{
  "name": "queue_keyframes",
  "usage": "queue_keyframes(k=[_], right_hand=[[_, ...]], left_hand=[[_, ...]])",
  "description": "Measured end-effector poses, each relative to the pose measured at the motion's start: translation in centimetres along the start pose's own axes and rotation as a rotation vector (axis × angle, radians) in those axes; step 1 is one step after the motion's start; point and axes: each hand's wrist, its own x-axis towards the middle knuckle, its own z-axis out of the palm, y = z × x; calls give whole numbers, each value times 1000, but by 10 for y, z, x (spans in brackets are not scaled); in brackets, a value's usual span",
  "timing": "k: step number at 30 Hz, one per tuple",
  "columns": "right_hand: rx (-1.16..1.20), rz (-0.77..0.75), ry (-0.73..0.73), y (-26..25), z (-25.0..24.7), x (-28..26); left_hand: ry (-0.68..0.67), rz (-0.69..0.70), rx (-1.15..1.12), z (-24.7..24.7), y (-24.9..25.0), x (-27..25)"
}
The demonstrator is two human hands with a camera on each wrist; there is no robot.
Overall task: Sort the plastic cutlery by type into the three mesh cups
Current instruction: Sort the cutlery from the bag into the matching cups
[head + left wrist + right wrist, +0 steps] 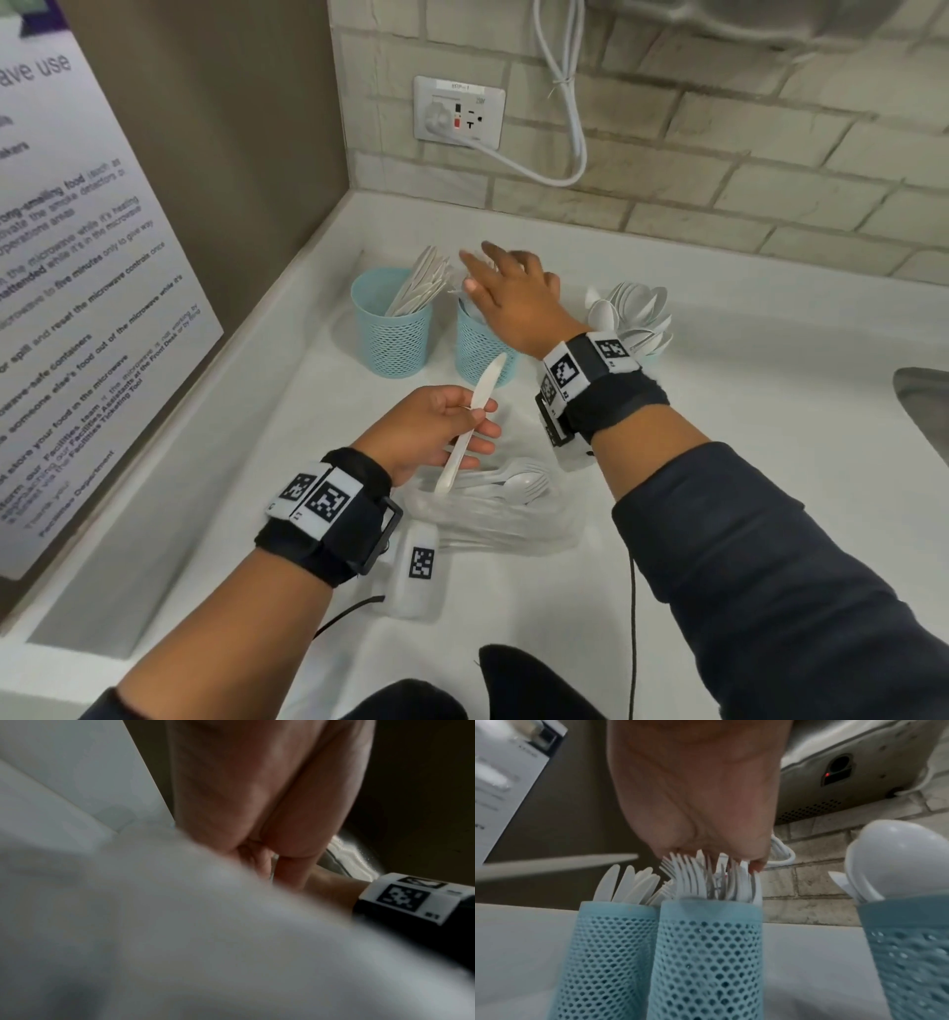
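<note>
Three blue mesh cups stand in a row on the white counter. The left cup (pixel 391 334) (pixel 608 953) holds knives (pixel 626 882), the middle cup (pixel 482 354) (pixel 706 953) holds forks (pixel 693 882), and the right cup (pixel 908 953) holds spoons (pixel 634 313). My right hand (pixel 488 277) (pixel 713 860) hovers over the middle cup with its fingers stretched out, the fingertips touching the fork tops. Nearer to me, my left hand (pixel 475 424) grips a white plastic knife (pixel 482 390) by its handle, blade pointing up. Below it lies a clear bag (pixel 503 514) of mixed cutlery. The left wrist view is mostly blocked by a white blur.
A sink edge (pixel 924 406) is at the far right. The tiled back wall carries an outlet (pixel 458 113) and a white cord (pixel 565 103). A printed notice (pixel 77 308) covers the left wall. An appliance (pixel 847 770) hangs above the cups.
</note>
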Motion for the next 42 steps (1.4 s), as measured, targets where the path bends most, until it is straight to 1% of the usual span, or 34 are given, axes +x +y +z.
queue_keyframes(k=[1, 2, 4, 5, 8, 9, 10, 11, 12, 14, 16, 18, 19, 20, 21, 23, 25, 26, 28, 30, 31, 33, 35, 37, 39, 42], right_hand=[[11, 18, -61, 2, 1, -2], [39, 38, -92, 3, 0, -3], [109, 68, -90, 3, -8, -4], [145, 76, -54, 3, -13, -4], [260, 51, 140, 3, -25, -8], [286, 48, 182, 2, -28, -12], [285, 56, 187, 1, -32, -16], [261, 71, 156, 0, -35, -21], [226, 87, 95, -1, -38, -25], [194, 101, -78, -4, -42, -33], [261, 81, -211, -6, -42, -38], [339, 63, -238, -10, -42, -39], [361, 65, -206, -11, -43, -39], [389, 76, -141, -12, -46, -37], [429, 92, -43, -14, -50, -33], [545, 121, 218, -16, -59, -24], [673, 117, 459, -19, -67, -13], [739, 111, 542, -22, -68, -7], [830, 80, 651, -33, -66, 2], [816, 34, 702, -44, -56, 9], [785, 13, 699, -50, -49, 11], [693, -37, 660, -57, -32, 16], [553, -63, 556, -59, -14, 22], [366, -70, 435, -60, 4, 25], [178, -111, 339, -60, 20, 26], [40, -122, 194, -58, 30, 24]], left_hand=[[-2, 1, -4, 0, 0, 0], [-1, 4, -8, 1, 0, 0], [2, 11, -11, 1, 0, 0], [5, 14, -13, 1, 0, 0], [21, 31, -28, 3, 1, 1], [29, 42, -28, 4, 3, 2], [39, 55, -27, 5, 5, 3], [52, 68, -27, 7, 6, 4], [61, 81, -29, 9, 8, 5], [75, 108, -35, 12, 11, 7], [85, 127, -46, 14, 13, 7], [99, 141, -56, 16, 13, 7], [111, 145, -61, 17, 13, 7], [123, 147, -64, 17, 12, 7], [129, 144, -67, 17, 12, 6], [123, 111, -21, 14, 8, 6], [98, 33, 109, 11, 5, 5], [83, -6, 191, 10, 2, 5], [58, -47, 381, 7, -3, 6], [43, -37, 651, 7, -6, 5], [35, -34, 784, 8, -8, 4], [-10, -34, 965, 11, -10, 0], [-54, -29, 1070, 14, -13, 0], [-63, -21, 1118, 16, -17, 1], [-37, -10, 1127, 18, -22, 2], [-3, -24, 1169, 20, -24, 3]])
